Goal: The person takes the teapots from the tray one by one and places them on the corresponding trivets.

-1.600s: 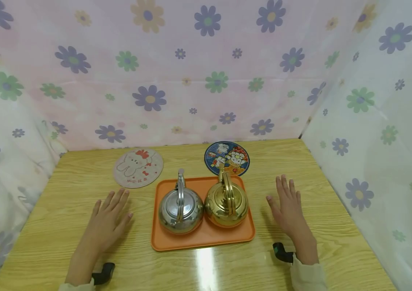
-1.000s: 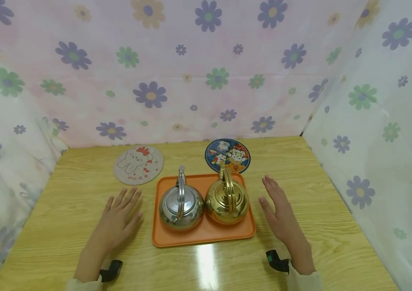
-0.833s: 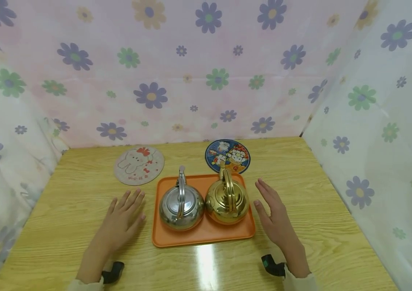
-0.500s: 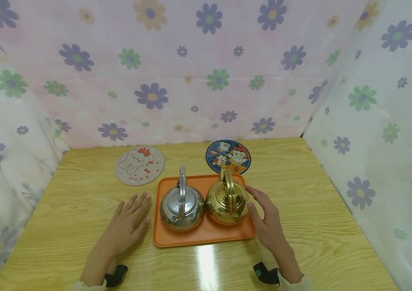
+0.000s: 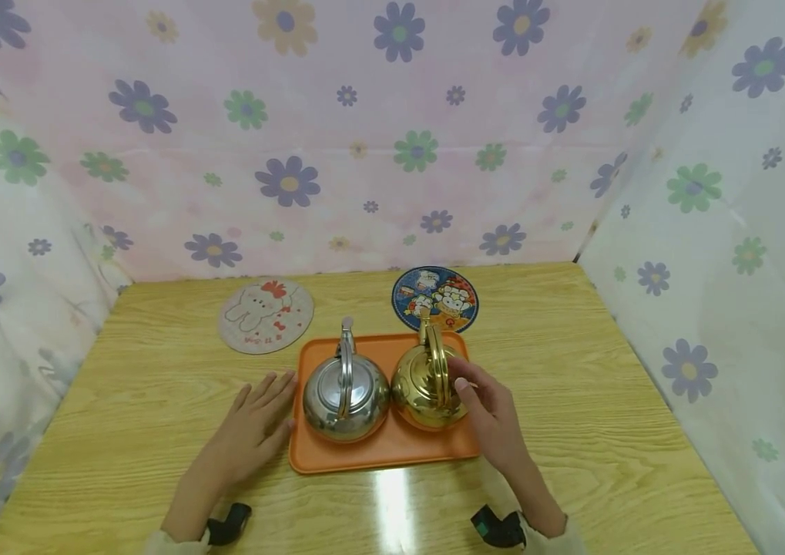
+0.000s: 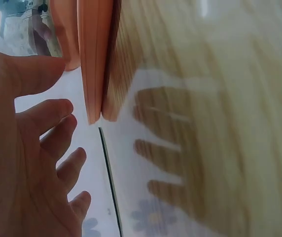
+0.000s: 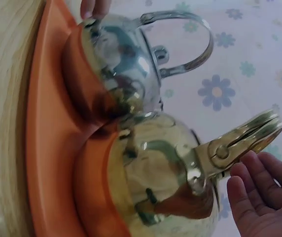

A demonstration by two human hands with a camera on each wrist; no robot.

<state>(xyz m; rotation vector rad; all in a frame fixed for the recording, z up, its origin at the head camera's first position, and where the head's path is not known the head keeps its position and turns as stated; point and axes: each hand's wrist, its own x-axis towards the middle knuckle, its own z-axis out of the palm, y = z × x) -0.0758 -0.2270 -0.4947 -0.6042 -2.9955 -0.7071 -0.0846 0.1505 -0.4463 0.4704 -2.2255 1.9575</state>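
Two round kettles stand side by side on an orange tray (image 5: 385,455), a silver kettle (image 5: 323,416) at left and a gold kettle (image 5: 420,405) at right. Each has an upright arched handle and a spout pointing away. My right hand (image 5: 496,420) reaches over the gold kettle's right side. In the right wrist view its loosely bent fingers (image 7: 262,182) come right up to the gold handle (image 7: 247,136) without closing round it. My left hand (image 5: 246,435) is at the tray's left edge, fingers extended; the left wrist view shows the thumb (image 6: 37,74) before the silver kettle.
A pink round mat (image 5: 263,316) with a rabbit lies behind the tray at left. A blue cartoon mat (image 5: 461,285) lies behind the gold kettle. Flowered curtains (image 5: 364,123) enclose the wooden table (image 5: 572,354) at the back and sides.
My right hand has moved left from beside the tray to the gold kettle's handle. My left hand has shifted right, up to the tray's edge. Kettles, tray and mats stay put.
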